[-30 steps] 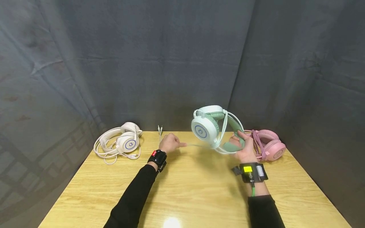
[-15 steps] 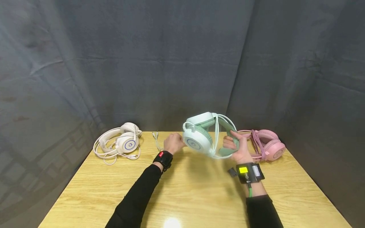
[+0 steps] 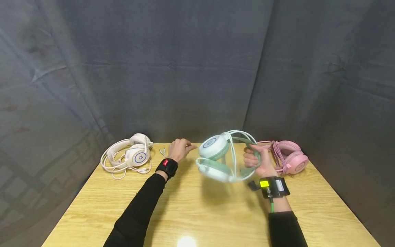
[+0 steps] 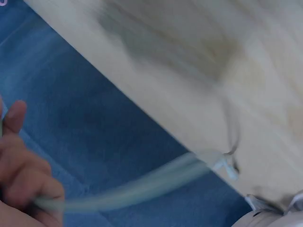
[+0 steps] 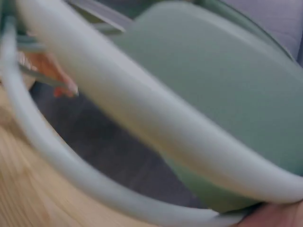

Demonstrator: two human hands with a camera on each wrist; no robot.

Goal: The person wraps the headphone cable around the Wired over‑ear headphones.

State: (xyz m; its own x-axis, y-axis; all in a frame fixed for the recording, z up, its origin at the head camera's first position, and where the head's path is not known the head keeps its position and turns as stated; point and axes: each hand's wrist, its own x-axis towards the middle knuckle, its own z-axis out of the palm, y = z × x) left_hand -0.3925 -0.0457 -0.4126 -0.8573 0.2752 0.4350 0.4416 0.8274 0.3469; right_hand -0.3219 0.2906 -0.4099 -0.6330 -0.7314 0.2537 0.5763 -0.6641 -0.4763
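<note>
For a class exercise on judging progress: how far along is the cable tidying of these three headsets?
Done: the pink cat-ear headset lies with its cord wound round it. In hand: the right hand grips the mint-green headset by its headband, while the left hand pinches its pale cable. Left: the white headset lies with loose cord.

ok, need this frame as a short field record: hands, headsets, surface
right hand: grips the headband of the mint green headset, held above the table
left hand: pinches the mint cable, fingers curled
white headset: lies at far left of the table, cable looped around it
pink headset: lies at far right, cable wrapped on it
table: light wood
backdrop: dark grey cloth
</note>
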